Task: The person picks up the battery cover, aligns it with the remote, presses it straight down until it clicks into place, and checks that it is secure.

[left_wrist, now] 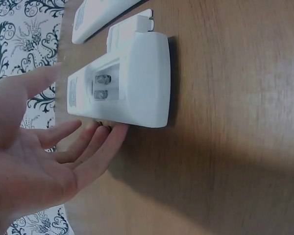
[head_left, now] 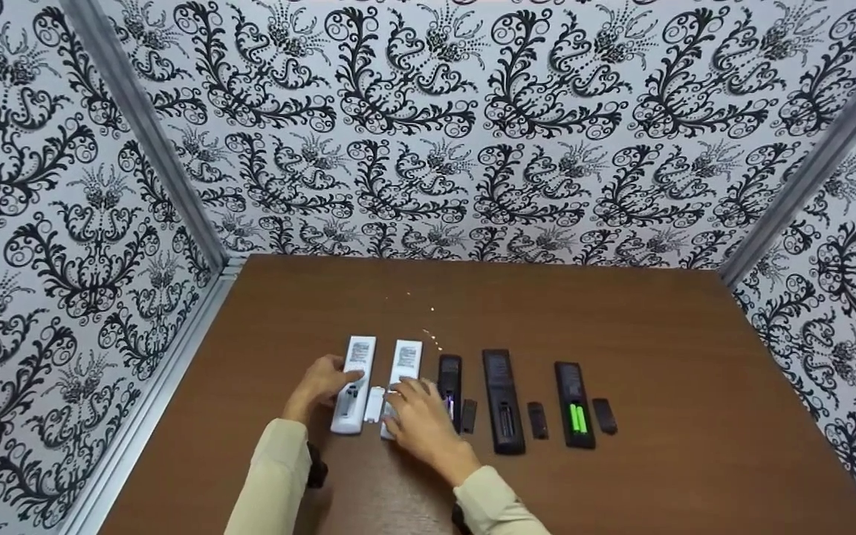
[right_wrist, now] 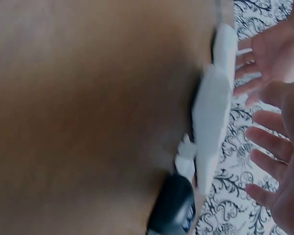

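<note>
A white remote control (head_left: 358,360) lies back side up at the left, its battery compartment (left_wrist: 108,85) uncovered with metal contacts showing. My left hand (head_left: 324,383) is beside it, fingertips at its left edge and thumb raised over it, as the left wrist view shows. To its right lies a white battery cover (head_left: 374,405). My right hand (head_left: 424,423) hovers over a second white remote (head_left: 407,357) with its fingers spread and hides the lower half. In the right wrist view the right hand (right_wrist: 284,166) has loose, separated fingers.
Rightward stand three black remotes: a small one (head_left: 450,364), a long one (head_left: 501,379) and one (head_left: 571,383) with green batteries (head_left: 578,418). Dark covers (head_left: 538,421) lie beside them. All rest on a brown table (head_left: 658,334) with patterned walls (head_left: 428,134) around it.
</note>
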### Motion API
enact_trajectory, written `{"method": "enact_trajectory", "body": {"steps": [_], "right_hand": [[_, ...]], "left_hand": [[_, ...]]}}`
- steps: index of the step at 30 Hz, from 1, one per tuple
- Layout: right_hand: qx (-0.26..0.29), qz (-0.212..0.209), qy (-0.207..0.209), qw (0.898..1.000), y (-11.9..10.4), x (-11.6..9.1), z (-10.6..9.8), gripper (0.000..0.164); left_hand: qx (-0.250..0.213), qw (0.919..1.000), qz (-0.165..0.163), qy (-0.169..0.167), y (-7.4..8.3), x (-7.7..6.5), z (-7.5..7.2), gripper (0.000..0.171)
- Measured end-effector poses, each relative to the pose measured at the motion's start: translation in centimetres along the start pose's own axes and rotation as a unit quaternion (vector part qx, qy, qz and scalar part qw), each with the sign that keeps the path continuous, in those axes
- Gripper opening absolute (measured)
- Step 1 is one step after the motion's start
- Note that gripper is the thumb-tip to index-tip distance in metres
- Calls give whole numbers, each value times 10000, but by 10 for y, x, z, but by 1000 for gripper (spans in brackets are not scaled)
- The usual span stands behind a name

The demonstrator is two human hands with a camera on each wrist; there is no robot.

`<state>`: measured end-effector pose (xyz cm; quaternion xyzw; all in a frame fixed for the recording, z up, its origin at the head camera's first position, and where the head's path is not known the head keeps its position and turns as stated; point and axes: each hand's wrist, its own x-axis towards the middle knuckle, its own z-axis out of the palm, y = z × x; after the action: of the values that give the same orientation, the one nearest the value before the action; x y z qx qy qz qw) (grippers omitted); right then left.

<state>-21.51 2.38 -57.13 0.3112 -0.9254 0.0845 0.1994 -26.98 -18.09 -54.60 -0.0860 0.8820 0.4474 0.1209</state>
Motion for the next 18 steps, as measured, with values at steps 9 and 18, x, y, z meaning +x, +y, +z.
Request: {"method": "enact_trajectory", "body": {"steps": [9, 18], "right_hand": [[4, -60, 275, 9996, -15, 5, 16, 26], [-199, 52, 33, 9998, -24, 11, 27, 24]], "left_hand": [[-168, 9996, -94, 213, -8, 1, 4, 50], [-308, 9989, -159, 306, -14, 5, 6, 48]]}}
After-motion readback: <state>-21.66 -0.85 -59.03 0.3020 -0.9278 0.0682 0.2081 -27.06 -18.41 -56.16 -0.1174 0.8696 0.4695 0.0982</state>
